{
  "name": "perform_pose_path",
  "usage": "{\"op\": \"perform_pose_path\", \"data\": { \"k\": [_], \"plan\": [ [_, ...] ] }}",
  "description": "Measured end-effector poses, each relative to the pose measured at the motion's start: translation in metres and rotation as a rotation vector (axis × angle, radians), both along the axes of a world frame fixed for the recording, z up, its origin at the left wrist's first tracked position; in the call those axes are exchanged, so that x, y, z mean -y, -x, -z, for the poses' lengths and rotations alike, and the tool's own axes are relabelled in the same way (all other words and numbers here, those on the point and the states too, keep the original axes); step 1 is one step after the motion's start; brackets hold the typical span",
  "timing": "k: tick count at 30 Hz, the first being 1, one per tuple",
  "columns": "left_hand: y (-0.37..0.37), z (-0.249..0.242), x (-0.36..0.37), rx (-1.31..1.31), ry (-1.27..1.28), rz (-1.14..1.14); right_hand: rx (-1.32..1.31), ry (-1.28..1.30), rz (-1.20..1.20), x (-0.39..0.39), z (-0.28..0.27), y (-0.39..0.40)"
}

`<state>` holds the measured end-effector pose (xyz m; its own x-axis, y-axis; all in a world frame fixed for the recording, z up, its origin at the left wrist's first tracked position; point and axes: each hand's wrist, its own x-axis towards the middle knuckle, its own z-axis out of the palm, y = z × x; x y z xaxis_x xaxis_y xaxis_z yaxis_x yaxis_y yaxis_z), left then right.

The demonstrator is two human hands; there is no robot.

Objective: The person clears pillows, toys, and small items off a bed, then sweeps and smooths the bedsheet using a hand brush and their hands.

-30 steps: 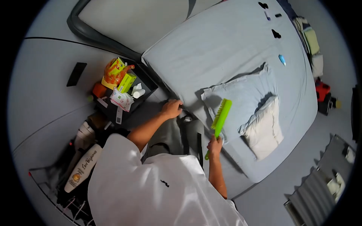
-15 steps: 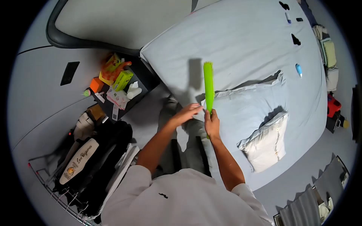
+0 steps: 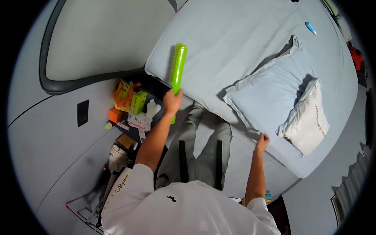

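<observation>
A lime-green bed brush [image 3: 179, 64] is in my left hand [image 3: 172, 102], whose fingers are wrapped round its handle. Its bristled end points up and away, over the near edge of the bed. My right hand [image 3: 262, 143] is closed at the near corner of the large pale-blue pillow [image 3: 270, 90], beside the mattress edge. The fingers seem to pinch that corner, though the exact grip is partly hidden. A smaller white cushion [image 3: 307, 117] leans on the pillow's right side.
The bed [image 3: 211, 51] has a pale fitted sheet, with a blue tube-like item [image 3: 310, 28] at the far right. Left of my legs, a dark bedside table [image 3: 156, 88] carries a tissue pack, boxes and bags. A padded headboard [image 3: 98, 39] rises behind, and a clothes rack [image 3: 84, 219] stands lower left.
The brush has passed from my right hand to my left and moved left. My right hand has gone right and down to the pillow corner. The view has shifted.
</observation>
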<state>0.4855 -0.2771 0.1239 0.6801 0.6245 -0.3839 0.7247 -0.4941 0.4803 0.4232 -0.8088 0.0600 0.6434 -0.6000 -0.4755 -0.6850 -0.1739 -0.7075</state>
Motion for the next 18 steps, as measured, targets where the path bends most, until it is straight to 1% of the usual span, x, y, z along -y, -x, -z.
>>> {"op": "perform_pose_path", "data": {
  "k": [1, 3, 4, 5, 6, 8, 10, 12, 13, 14, 15, 16, 17, 18],
  "plan": [
    [-0.006, -0.004, -0.025, -0.067, -0.056, 0.005, -0.303, -0.068, 0.298, -0.026, -0.045, -0.024],
    [-0.018, -0.014, -0.061, -0.015, -0.202, 0.008, -0.285, -0.225, 0.548, -0.054, -0.06, -0.039],
    [-0.018, -0.001, -0.082, 0.041, -0.267, 0.038, -0.27, -0.299, 0.676, -0.062, -0.055, -0.041],
    [-0.021, 0.012, -0.1, 0.069, -0.267, 0.028, -0.147, -0.532, 0.729, -0.061, -0.04, -0.036],
    [-0.023, 0.019, -0.112, 0.078, -0.256, 0.037, -0.097, -0.732, 0.808, -0.066, -0.031, -0.032],
    [-0.032, 0.024, -0.114, 0.082, -0.243, 0.043, 0.048, -1.124, 0.944, -0.077, -0.019, -0.039],
    [-0.036, 0.032, -0.106, 0.029, -0.194, 0.105, 0.132, -1.093, 0.873, -0.094, 0.0, -0.047],
    [-0.033, 0.044, -0.091, -0.02, -0.132, 0.112, 0.278, -0.915, 0.825, -0.124, -0.01, -0.08],
    [-0.028, 0.05, -0.084, -0.005, -0.103, 0.113, 0.291, -0.937, 0.922, -0.122, -0.014, -0.092],
    [-0.023, 0.055, -0.078, 0.012, -0.073, 0.115, 0.312, -0.96, 0.886, -0.121, -0.023, -0.097],
    [-0.023, 0.044, -0.07, 0.012, -0.061, 0.105, 0.344, -0.978, 0.851, -0.122, -0.038, -0.103],
    [-0.011, 0.057, -0.075, 0.122, 0.013, 0.074, 0.395, -0.988, 0.816, -0.122, -0.061, -0.111],
    [-0.006, 0.048, -0.077, 0.033, 0.032, 0.053, 0.449, -0.964, 0.908, -0.135, -0.102, -0.122],
    [0.0, 0.05, -0.078, 0.141, 0.063, 0.048, 0.568, -1.005, 0.874, -0.128, -0.116, -0.126]
  ]
}}
